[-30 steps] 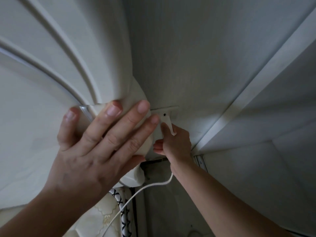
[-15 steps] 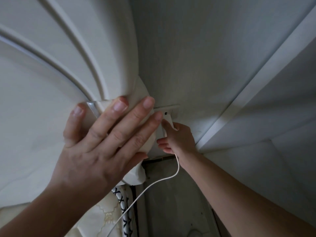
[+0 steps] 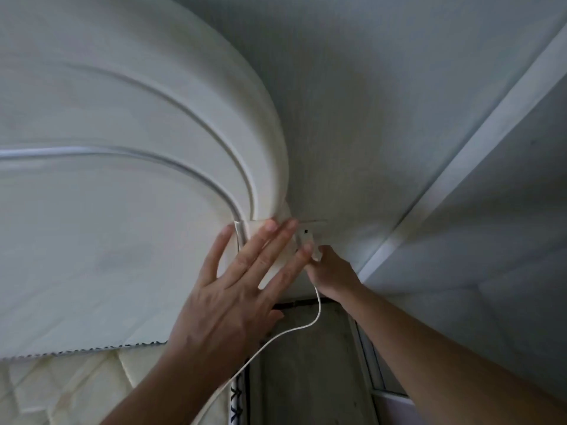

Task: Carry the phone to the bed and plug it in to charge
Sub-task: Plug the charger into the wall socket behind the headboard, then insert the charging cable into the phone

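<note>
**Plug at the wall socket, behind the headboard**

The left hand (image 3: 236, 289) lies flat and spread against the lower right edge of the headboard (image 3: 122, 179), a pale curved panel with arched grooves that fills the left half of the frame. Its fingers are apart and extended; the fingertips (image 3: 271, 225) reach the point where the headboard meets the wall (image 3: 383, 102). It grips nothing, only presses on the panel.

Just right of those fingertips, at centre frame, a white socket (image 3: 306, 233) sits on the wall. The right hand (image 3: 333, 271) comes up from the lower right, its fingers closed around a white plug (image 3: 316, 254) held right at the socket's lower edge. Whether the plug is fully seated I cannot tell; the left hand's little finger crosses in front of it. The two hands touch or nearly touch there.

A white cable (image 3: 291, 329) drops from under the right hand, curves down and left, passes beneath the left forearm and runs out at the bottom of the frame.

In the lower left corner, a quilted cream mattress (image 3: 76, 391) shows below the headboard's edge. A dark gap (image 3: 306, 363) runs between the bed and the white panelled furniture (image 3: 491, 271) on the right.

The phone is out of sight in this view.
</note>
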Demonstrator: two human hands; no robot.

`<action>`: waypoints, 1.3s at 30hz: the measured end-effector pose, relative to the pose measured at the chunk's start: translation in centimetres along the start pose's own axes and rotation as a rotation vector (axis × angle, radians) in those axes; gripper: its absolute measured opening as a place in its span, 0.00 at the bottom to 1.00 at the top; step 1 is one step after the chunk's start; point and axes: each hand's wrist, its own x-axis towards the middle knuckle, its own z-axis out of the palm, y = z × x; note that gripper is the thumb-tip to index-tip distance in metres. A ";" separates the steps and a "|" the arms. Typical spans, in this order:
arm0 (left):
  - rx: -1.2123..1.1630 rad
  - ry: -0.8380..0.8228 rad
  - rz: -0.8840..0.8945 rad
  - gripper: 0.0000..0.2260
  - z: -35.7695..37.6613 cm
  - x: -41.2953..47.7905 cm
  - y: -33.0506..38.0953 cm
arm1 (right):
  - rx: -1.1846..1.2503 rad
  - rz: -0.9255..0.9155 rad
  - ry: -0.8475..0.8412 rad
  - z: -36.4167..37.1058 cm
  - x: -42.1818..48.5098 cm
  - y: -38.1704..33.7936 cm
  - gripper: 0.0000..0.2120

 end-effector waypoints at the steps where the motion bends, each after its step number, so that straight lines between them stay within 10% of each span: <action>1: -0.037 -0.022 -0.018 0.51 -1.2 -0.2 0.3 | -0.084 -0.051 0.038 -1.0 -1.8 -0.5 0.34; 18: -0.255 -0.042 -0.328 0.31 -19.5 -0.3 2.3 | -0.582 -0.605 0.581 -13.9 -27.2 -5.9 0.26; 39: -0.164 -0.078 -1.059 0.32 -25.9 -27.5 0.0 | -0.671 -1.163 0.264 5.5 -37.2 -16.7 0.24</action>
